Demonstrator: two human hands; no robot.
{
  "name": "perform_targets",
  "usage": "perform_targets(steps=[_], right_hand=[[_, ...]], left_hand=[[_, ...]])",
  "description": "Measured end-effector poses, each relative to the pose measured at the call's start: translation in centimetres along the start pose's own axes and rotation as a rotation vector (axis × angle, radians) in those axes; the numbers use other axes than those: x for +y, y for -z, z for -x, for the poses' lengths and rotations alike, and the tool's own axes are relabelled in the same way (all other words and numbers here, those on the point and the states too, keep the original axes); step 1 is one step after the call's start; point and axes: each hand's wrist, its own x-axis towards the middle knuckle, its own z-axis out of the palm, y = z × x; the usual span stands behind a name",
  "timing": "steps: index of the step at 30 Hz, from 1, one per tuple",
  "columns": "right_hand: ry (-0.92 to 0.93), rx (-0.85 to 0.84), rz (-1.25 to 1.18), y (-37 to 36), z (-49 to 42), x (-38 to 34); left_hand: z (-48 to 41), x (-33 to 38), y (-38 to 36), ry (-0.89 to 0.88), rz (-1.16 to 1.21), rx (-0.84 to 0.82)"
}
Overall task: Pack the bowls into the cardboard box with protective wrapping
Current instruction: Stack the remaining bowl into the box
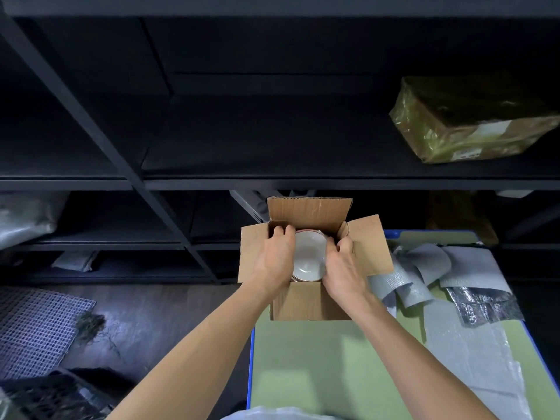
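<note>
An open cardboard box stands at the far end of a green table top, its flaps folded outward. Inside it sits a white bowl with a reddish rim, on top of at least one more bowl. My left hand reaches into the box on the bowl's left side, fingers curled over its rim. My right hand holds the bowl's right side, fingers curled at the rim. Grey foam wrapping sheets lie to the right of the box.
Clear bubble wrap and a silver foil piece lie on the table's right part. Dark metal shelving stands behind, with a plastic-wrapped parcel on a shelf at the upper right. A mesh mat lies on the floor at left.
</note>
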Motion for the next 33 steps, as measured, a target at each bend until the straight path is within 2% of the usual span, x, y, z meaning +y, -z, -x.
perform_targets(steps=[9,15,20,28,33], right_hand=[[0.024,0.023,0.008,-0.4,1.2,1.0],[0.187,0.167,-0.008,-0.8,3.4,2.0],[0.312,0.246,0.018,-0.4,6.4,2.9],[0.309,0.271,-0.016,-0.4,10.3,5.8],[0.220,0.256,-0.058,-0.9,11.9,8.3]], left_hand=[[3.0,-0.5,0.1,-0.080,0.010,0.007],[7.0,-1.3,-1.6,-0.265,0.071,0.115],[9.0,-1.1,-1.9,-0.360,0.013,0.204],[11.3,1.0,-2.4,-0.395,-0.009,0.185],[12.5,3.5,-3.3,-0.445,0.096,0.165]])
